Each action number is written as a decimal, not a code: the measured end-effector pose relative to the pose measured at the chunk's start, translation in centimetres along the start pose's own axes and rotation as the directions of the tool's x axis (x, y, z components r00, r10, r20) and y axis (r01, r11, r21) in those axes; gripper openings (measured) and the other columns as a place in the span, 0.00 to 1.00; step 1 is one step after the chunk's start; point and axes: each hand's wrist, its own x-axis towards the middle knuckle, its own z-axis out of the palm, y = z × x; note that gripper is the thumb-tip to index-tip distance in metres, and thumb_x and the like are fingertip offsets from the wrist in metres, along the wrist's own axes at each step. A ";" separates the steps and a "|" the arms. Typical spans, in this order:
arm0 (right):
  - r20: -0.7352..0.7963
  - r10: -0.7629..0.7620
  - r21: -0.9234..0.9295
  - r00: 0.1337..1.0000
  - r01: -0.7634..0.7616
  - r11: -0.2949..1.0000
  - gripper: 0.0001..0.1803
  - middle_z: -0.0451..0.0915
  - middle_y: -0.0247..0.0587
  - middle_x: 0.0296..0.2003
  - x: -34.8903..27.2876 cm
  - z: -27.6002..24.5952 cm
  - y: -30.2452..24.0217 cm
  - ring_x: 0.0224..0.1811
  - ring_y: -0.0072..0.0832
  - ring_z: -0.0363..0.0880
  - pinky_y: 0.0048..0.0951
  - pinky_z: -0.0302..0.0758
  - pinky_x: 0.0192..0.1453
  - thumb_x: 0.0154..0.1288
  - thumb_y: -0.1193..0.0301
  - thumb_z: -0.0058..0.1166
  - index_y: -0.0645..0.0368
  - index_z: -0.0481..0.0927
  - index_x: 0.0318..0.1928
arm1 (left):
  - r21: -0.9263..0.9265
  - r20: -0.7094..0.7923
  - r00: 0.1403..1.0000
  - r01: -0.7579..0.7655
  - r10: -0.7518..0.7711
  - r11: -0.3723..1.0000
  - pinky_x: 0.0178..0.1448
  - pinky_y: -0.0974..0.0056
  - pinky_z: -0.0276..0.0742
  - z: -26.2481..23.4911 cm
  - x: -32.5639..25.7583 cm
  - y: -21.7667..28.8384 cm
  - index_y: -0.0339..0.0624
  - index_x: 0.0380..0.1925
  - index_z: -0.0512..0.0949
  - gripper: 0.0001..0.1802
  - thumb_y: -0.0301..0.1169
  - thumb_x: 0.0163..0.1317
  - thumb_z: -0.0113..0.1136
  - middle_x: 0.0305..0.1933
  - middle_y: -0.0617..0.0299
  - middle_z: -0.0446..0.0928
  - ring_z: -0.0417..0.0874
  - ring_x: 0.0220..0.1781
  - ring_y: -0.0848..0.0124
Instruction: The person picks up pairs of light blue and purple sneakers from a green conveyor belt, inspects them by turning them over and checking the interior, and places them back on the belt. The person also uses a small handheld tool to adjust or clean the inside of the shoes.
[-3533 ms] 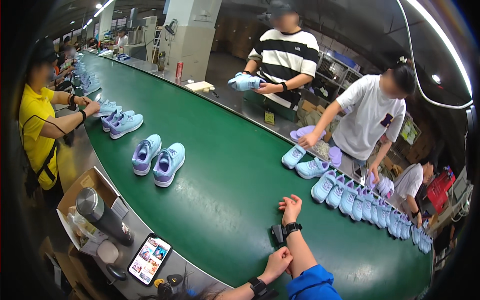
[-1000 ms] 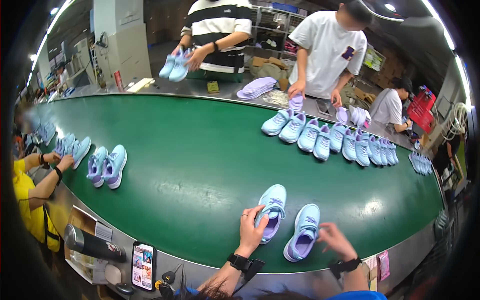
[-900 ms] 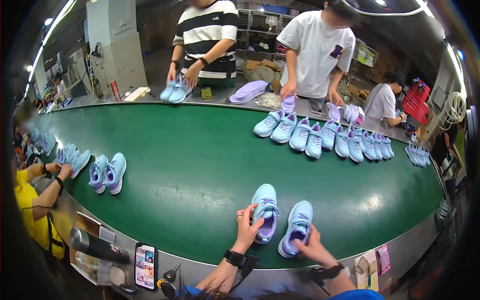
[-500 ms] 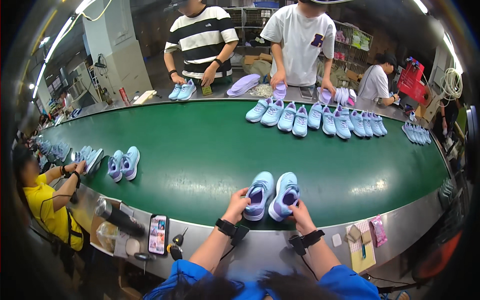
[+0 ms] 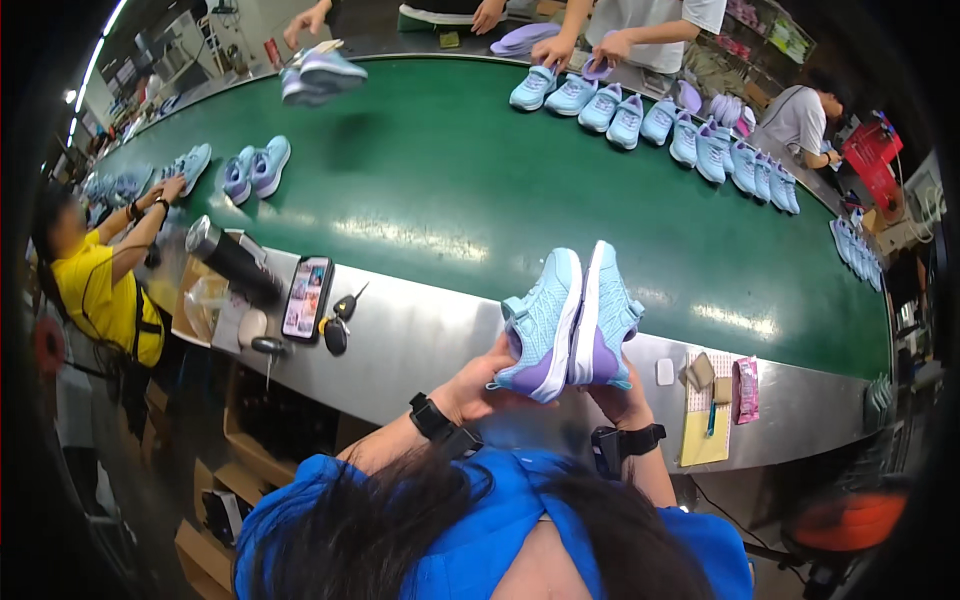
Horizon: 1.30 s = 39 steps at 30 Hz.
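With 12 o'clock straight ahead of the left shoe [image 5: 548, 325] and the right shoe [image 5: 604, 320], side by side between the left hand [image 5: 478, 385] and the right hand [image 5: 622, 398], a row of shoes [image 5: 657, 121] lines the far side of the belt [image 5: 450, 170] from 12 to 2. A cluster of shoes [image 5: 855, 253] follows between 2 and 3; 1 pair of shoes [image 5: 266, 172] stands on the belt at 10. On the near worktop [image 5: 410, 325], keys [image 5: 338, 325] lie at 9, a phone [image 5: 307, 297] just left of them, a bottle [image 5: 240, 265] beyond. At 4, a notepad [image 5: 707, 449] carries a pen [image 5: 711, 418], a packet [image 5: 745, 391] just right.
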 end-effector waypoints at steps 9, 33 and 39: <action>0.087 -0.579 -0.976 0.811 0.187 0.115 0.40 0.71 0.39 0.53 -3.9 3.8 -2.6 0.54 0.31 0.71 0.32 0.74 0.52 0.47 0.78 0.58 0.51 0.65 0.65 | 0.962 0.173 0.612 -0.274 0.772 0.002 0.63 0.58 0.64 -0.5 -3.2 -1.2 0.55 0.64 0.65 0.40 0.17 0.46 0.51 0.56 0.48 0.62 0.64 0.60 0.54; 0.199 -0.588 -0.961 0.784 0.039 -0.273 0.38 0.73 0.43 0.47 -5.5 5.1 -0.1 0.37 0.35 0.74 0.32 0.74 0.41 0.52 0.74 0.61 0.48 0.65 0.65 | 0.911 0.218 0.540 0.186 0.813 -0.368 0.52 0.52 0.68 0.4 -3.6 -4.2 0.49 0.61 0.63 0.38 0.26 0.47 0.64 0.48 0.45 0.62 0.65 0.50 0.50; 0.316 -0.627 -0.948 0.712 0.209 -0.241 0.33 0.76 0.41 0.45 -4.2 4.5 0.0 0.37 0.28 0.77 0.27 0.74 0.32 0.58 0.70 0.59 0.55 0.65 0.65 | 0.944 0.207 0.540 0.110 0.816 -0.311 0.55 0.56 0.68 0.2 -3.3 -2.8 0.41 0.60 0.62 0.35 0.28 0.52 0.64 0.50 0.46 0.63 0.67 0.51 0.54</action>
